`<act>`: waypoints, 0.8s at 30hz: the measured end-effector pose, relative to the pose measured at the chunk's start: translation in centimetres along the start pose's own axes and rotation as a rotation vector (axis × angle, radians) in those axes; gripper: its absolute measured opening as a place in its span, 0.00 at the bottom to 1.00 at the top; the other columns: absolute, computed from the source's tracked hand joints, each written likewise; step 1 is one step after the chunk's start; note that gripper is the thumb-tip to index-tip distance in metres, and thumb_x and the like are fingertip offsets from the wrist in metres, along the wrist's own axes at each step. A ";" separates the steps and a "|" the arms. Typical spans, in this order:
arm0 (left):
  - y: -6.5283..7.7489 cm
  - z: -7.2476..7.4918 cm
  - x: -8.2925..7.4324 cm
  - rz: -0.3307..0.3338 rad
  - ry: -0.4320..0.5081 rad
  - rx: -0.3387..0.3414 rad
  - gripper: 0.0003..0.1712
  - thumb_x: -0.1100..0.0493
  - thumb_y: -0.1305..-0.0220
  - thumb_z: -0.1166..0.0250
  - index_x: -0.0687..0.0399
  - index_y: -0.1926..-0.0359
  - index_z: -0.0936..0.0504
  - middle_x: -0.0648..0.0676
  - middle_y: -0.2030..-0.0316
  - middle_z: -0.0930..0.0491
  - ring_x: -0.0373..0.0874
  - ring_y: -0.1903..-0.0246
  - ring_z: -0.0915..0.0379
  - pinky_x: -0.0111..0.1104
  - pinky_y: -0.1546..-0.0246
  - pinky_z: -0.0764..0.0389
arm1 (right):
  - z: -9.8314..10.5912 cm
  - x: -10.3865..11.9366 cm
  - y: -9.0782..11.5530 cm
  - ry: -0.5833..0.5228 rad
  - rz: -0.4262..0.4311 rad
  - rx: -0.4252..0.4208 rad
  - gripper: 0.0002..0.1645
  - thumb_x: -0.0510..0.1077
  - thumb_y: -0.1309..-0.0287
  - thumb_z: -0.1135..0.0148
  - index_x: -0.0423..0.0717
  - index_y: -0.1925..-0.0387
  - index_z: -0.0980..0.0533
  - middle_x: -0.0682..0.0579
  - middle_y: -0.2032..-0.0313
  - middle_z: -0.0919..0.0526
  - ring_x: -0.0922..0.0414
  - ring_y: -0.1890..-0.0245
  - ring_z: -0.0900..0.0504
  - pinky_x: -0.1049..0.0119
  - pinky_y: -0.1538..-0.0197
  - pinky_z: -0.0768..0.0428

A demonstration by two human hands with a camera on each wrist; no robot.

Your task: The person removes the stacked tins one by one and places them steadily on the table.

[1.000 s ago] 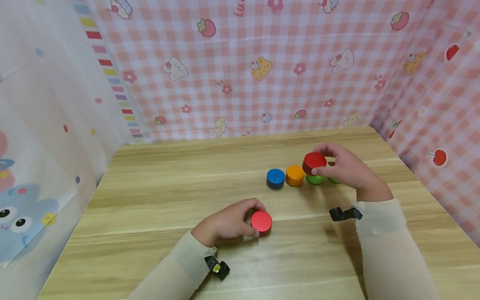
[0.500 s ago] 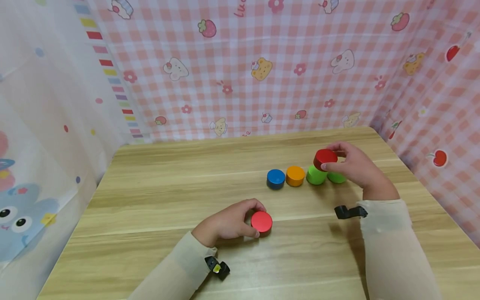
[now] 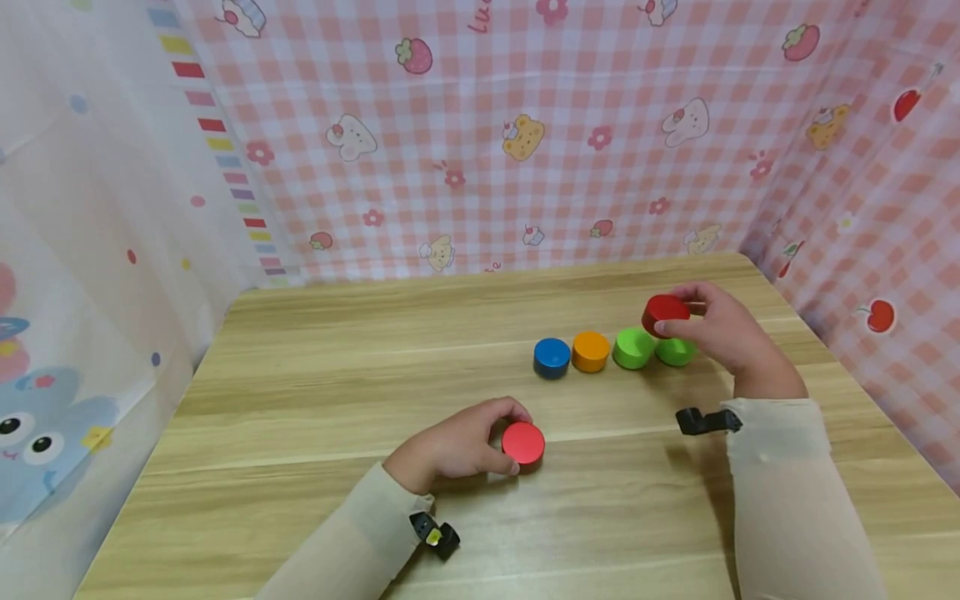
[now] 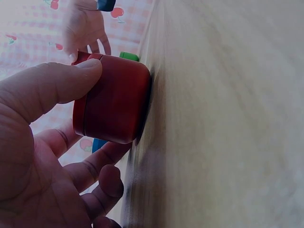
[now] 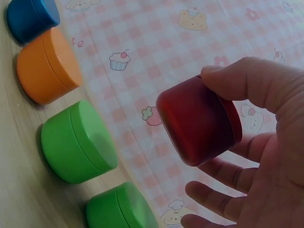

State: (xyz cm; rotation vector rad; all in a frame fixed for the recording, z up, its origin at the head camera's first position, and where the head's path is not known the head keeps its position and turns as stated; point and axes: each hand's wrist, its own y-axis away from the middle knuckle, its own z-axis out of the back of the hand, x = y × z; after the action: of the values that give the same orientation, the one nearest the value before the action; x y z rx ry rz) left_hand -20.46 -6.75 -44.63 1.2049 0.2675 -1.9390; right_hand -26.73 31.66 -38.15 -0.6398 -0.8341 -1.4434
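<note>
My left hand pinches a small red round lidded tin between thumb and fingers. That tin stands upright on the table, its lid seam showing in the left wrist view. Farther right, my right hand holds another red tin by its sides, lifted clear of the tabletop. In the head view it hangs just behind and above the two green tins. A light green tin stands beside a darker green tin, whose top edge is partly covered by the right hand.
Left of the green tins, an orange tin and a blue tin continue the row on the wood-grain table. A pink checked curtain hangs behind, and a white one at the left.
My right hand has carried its red tin rightward and slightly back, from over the light green tin towards the darker one, uncovering both green tins. The left hand stays put.
</note>
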 end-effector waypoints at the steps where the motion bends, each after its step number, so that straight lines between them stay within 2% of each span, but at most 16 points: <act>1: 0.0 0.0 0.0 -0.001 -0.001 0.000 0.27 0.60 0.42 0.22 0.41 0.43 0.22 0.42 0.46 0.21 0.45 0.42 0.29 0.48 0.34 0.32 | 0.1 -0.1 0.0 -0.001 -0.005 -0.006 0.43 0.48 0.31 0.31 0.36 0.25 0.40 0.29 0.28 0.35 0.34 0.30 0.34 0.56 0.41 0.26; 7: 0.0 0.0 0.0 -0.001 -0.003 0.000 0.27 0.60 0.42 0.22 0.41 0.43 0.22 0.43 0.46 0.21 0.45 0.42 0.29 0.48 0.34 0.32 | 0.4 -0.8 -0.2 -0.015 -0.040 -0.050 0.44 0.49 0.30 0.33 0.35 0.24 0.42 0.31 0.27 0.35 0.35 0.29 0.33 0.59 0.42 0.27; 16: 0.0 -0.1 0.0 0.012 -0.007 -0.002 0.28 0.60 0.41 0.22 0.39 0.43 0.22 0.42 0.46 0.22 0.44 0.42 0.29 0.46 0.35 0.31 | 0.9 -1.8 -0.1 -0.051 -0.076 -0.105 0.45 0.53 0.30 0.34 0.35 0.25 0.42 0.30 0.26 0.37 0.33 0.29 0.36 0.41 0.33 0.32; 24: 0.0 0.0 0.0 0.012 -0.007 -0.003 0.28 0.60 0.41 0.22 0.39 0.43 0.22 0.42 0.45 0.22 0.45 0.42 0.29 0.47 0.35 0.31 | 1.5 -2.6 -0.2 -0.054 -0.134 -0.138 0.49 0.59 0.31 0.34 0.36 0.24 0.43 0.30 0.25 0.40 0.32 0.29 0.38 0.37 0.33 0.34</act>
State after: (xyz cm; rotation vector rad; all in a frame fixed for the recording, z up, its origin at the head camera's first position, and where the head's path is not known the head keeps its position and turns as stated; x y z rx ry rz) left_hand -20.48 -6.73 -44.70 1.1949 0.2586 -1.9322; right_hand -26.95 34.41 -39.38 -0.7408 -0.8370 -1.6213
